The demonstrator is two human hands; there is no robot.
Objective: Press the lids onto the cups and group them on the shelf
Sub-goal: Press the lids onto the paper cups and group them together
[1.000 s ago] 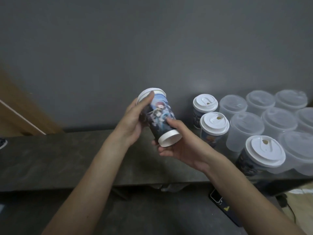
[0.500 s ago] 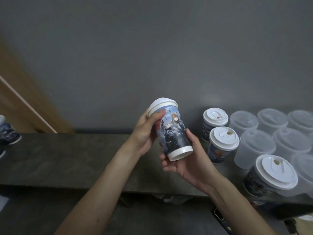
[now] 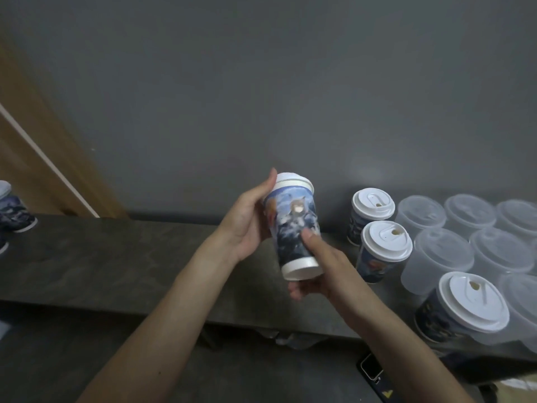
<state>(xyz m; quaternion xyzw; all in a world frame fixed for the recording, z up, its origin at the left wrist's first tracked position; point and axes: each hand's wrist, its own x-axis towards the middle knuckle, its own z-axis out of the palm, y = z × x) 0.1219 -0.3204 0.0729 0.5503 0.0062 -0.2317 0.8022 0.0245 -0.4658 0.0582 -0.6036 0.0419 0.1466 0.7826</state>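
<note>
A printed paper cup (image 3: 295, 228) with a white lid (image 3: 292, 180) on its top hangs in the air above the dark shelf (image 3: 116, 257), tilted slightly. My left hand (image 3: 250, 219) wraps its upper left side, thumb along the lid's rim. My right hand (image 3: 316, 263) cups the white base from below, thumb on the print. Three more printed cups with white lids stand on the shelf to the right: one at the back (image 3: 370, 212), one in the middle (image 3: 382, 248), one at the front (image 3: 462, 309).
Several frosted plastic cups with clear lids (image 3: 441, 254) crowd the shelf's right end. More printed cups (image 3: 13, 210) show at the left edge. A grey wall rises behind the shelf. A phone (image 3: 374, 373) lies on a lower surface in front.
The cup has turned from steeply tilted to nearly upright in both hands. My view has shifted left and up, so the cups at the left edge came into sight.
</note>
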